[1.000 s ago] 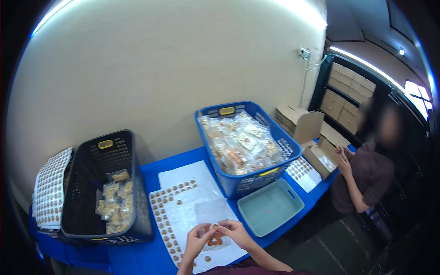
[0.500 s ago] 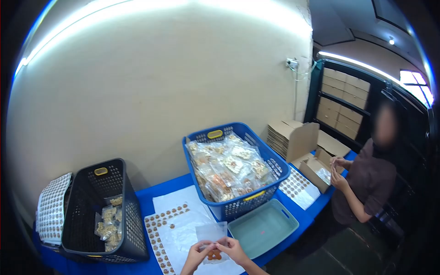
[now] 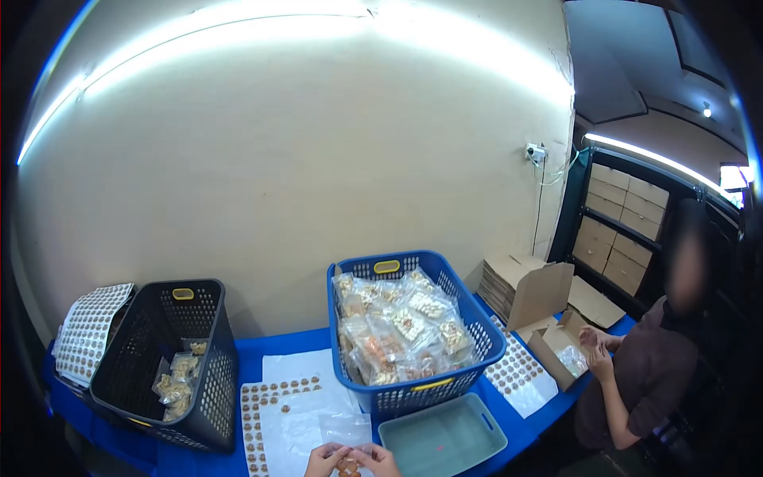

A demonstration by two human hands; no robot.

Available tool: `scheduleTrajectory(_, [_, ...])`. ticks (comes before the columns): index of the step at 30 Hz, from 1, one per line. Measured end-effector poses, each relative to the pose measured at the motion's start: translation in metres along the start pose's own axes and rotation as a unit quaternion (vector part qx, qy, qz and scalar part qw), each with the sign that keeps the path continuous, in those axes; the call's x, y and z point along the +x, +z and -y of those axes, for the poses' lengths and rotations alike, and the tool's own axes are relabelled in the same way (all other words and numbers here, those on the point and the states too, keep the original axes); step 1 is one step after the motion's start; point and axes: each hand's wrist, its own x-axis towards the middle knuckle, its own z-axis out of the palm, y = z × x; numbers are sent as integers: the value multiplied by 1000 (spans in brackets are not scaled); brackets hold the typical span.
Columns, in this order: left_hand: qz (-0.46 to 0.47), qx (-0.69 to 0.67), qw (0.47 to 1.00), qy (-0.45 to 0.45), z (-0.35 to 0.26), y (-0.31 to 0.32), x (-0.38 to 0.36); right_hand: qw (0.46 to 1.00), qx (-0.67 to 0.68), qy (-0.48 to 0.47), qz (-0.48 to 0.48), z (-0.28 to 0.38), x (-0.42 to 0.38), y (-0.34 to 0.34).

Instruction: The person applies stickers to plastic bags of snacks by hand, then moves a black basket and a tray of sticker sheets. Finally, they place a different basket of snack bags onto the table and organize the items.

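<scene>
At the bottom edge, my left hand point(image 3: 323, 459) and my right hand point(image 3: 377, 460) pinch a small clear plastic bag point(image 3: 346, 427) between thumbs and fingers. Orange-brown pieces show in its lower part, partly cut off by the frame. The bag's flat upper end points away from me, over a white sticker sheet point(image 3: 296, 430) with rows of round brown stickers along its left and top. Right of my hands lies a grey-green tray point(image 3: 441, 437). Behind it stands a blue basket point(image 3: 413, 387) heaped with clear packets of snacks point(image 3: 409, 322).
A dark basket point(image 3: 214, 381) with several packets in its bottom stands left, beside more sticker sheets point(image 3: 95, 330). On the right are another sticker sheet point(image 3: 520, 374), stacked flat cartons point(image 3: 499, 286) and an open carton point(image 3: 548, 342). A co-worker point(image 3: 648, 374) stands there, hands together over that carton.
The view has tilted upward, so the table, baskets and my hands appear lower in the frame. Both hands keep their pinch on the bag.
</scene>
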Motion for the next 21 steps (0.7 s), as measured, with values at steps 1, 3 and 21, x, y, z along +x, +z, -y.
scheduleTrajectory(1, [-11,-6,1000,-1,1,5,3,1000,0,-26,-4,-9,0,-4])
scheduleTrajectory(3, [1,-2,1000,28,13,13,12,999,-6,18,-26,-4,-1,-10])
scheduleTrajectory(21, [8,163,986,25,-28,-34,-19,984,41,87,150,-16,16,18])
